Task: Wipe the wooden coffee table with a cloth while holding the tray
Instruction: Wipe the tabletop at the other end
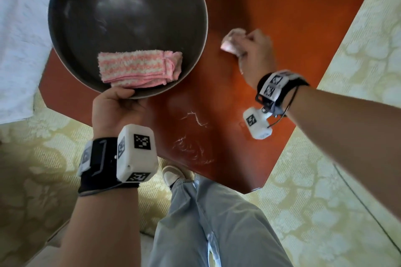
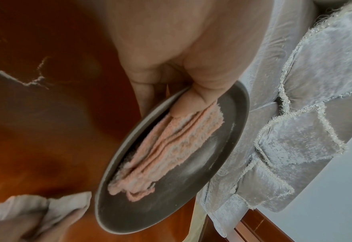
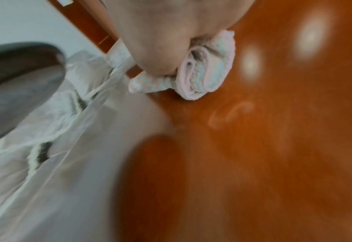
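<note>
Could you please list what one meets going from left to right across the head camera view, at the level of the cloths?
Pale bedcover → dark round tray → folded pink striped cloth → bare wooden table → wiping cloth → right hand → patterned carpet.

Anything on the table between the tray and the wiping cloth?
No: bare table wood separates the tray from the cloth in the right hand, per the head view.

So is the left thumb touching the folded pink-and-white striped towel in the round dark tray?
Touching. The left wrist view shows the left hand gripping the round dark tray with the thumb tip pressed onto the near end of the folded pink-and-white striped towel.
</note>
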`<state>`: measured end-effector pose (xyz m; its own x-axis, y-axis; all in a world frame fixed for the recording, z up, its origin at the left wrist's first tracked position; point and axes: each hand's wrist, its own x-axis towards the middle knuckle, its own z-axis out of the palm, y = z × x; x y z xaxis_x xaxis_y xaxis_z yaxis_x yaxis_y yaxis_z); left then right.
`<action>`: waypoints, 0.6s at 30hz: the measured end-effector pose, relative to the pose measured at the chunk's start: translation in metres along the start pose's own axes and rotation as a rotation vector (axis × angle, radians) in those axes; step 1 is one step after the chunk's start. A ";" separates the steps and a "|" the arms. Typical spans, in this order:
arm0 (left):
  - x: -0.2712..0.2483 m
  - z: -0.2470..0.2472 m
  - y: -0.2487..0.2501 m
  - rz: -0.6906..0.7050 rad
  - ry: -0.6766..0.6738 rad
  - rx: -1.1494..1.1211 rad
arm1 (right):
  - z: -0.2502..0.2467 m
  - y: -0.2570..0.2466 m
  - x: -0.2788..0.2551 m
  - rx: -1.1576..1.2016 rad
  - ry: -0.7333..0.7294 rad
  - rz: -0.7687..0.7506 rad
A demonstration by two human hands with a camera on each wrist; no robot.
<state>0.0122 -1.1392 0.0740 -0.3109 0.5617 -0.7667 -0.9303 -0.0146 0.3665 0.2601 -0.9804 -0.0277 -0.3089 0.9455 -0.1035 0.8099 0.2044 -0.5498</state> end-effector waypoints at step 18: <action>0.014 0.004 0.036 -0.119 -0.009 0.166 | 0.048 -0.059 -0.045 -0.263 -0.357 -0.041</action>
<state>-0.0248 -1.1290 0.0784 -0.1979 0.5589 -0.8053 -0.9152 0.1888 0.3559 0.2027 -1.0472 -0.0303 -0.4590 0.7978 -0.3908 0.8783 0.3414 -0.3346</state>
